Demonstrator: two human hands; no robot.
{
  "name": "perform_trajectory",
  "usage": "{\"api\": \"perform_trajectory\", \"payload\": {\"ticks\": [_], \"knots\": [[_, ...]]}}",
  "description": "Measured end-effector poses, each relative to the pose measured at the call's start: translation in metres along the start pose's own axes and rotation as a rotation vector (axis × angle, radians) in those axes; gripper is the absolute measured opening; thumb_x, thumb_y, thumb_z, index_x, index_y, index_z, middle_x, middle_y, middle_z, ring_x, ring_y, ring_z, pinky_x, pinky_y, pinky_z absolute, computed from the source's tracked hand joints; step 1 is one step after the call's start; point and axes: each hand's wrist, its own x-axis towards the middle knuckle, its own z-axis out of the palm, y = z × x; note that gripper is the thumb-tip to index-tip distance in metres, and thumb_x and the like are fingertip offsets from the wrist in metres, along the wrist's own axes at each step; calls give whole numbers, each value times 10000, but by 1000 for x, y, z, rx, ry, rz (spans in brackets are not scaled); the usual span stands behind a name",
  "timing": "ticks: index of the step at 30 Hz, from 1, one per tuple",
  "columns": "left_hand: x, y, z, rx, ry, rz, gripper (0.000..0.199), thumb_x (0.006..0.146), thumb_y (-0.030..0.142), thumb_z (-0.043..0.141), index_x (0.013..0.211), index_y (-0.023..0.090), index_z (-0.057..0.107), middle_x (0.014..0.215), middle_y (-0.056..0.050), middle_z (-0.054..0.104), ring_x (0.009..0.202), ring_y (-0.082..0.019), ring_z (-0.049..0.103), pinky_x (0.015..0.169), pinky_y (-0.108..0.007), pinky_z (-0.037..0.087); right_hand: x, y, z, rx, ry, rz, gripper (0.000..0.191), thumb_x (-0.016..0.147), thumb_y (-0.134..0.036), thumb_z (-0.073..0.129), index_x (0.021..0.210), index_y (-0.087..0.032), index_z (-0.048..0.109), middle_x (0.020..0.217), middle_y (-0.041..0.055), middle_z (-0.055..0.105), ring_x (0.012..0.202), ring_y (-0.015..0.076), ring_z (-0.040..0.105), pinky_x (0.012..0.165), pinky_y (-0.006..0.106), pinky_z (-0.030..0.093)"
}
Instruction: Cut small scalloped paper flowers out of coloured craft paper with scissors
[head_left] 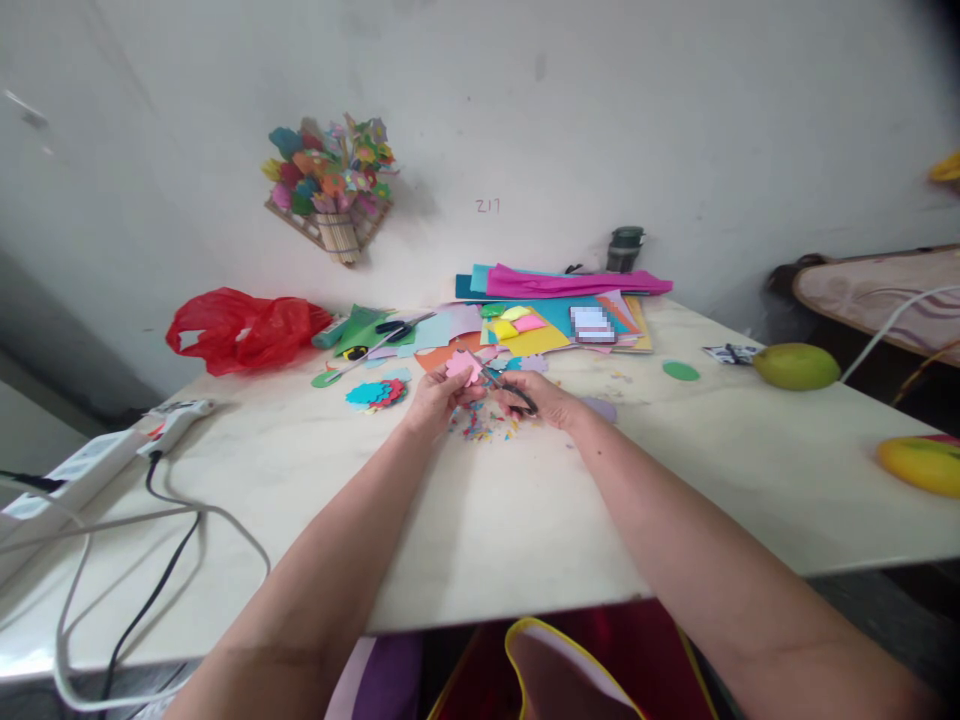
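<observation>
Near the middle of the table, my left hand [436, 398] pinches a pink scalloped paper piece [464, 368]. Just to its right, my right hand [534, 396] is closed round the dark handles of a pair of scissors [519, 398]. The scissors' blades point up and left, at the right edge of the pink paper. Small coloured paper scraps [484, 424] lie on the table below both hands. Left of my left hand rests a pile of blue and red scalloped paper pieces [373, 394].
Coloured paper sheets [555, 325], a phone [592, 323] and second scissors [397, 327] lie behind the hands. A red bag [244, 330] stands back left, power strips [82, 470] with cables at left. Green fruit [796, 367] and yellow fruit [919, 464] are at right.
</observation>
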Motion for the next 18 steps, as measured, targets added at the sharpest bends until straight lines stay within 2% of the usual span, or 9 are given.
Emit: {"api": "perform_trajectory", "payload": {"ticks": [5, 9, 13, 18], "knots": [[-1, 0, 1, 5, -21, -22, 302, 603, 286, 795, 790, 122, 623, 714, -60, 692, 573, -155, 663, 607, -267, 552, 2, 0, 1, -4, 20, -3, 345, 658, -419, 728, 737, -151, 526, 508, -52, 509, 397, 53, 428, 369, 182, 256], [-2, 1, 3, 10, -1, -3, 314, 558, 295, 819, 737, 104, 646, 669, -37, 663, 563, -127, 633, 617, -266, 552, 3, -1, 2, -1, 45, 17, 344, 630, -400, 745, 717, -156, 518, 497, -57, 509, 386, 50, 425, 362, 176, 258], [-1, 2, 0, 50, 35, 10, 331, 514, 292, 843, 715, 104, 660, 662, -27, 650, 553, -106, 589, 568, -248, 528, 2, -5, 3, 23, 53, 41, 362, 596, -396, 767, 700, -152, 521, 482, -62, 500, 372, 45, 413, 347, 175, 255], [2, 1, -5, 93, 9, 14, 342, 539, 329, 837, 726, 107, 657, 647, -13, 633, 477, -80, 545, 498, -223, 486, 0, -5, 2, 19, 38, 68, 355, 601, -382, 775, 711, -150, 531, 492, -52, 527, 373, 46, 431, 348, 172, 267]]}}
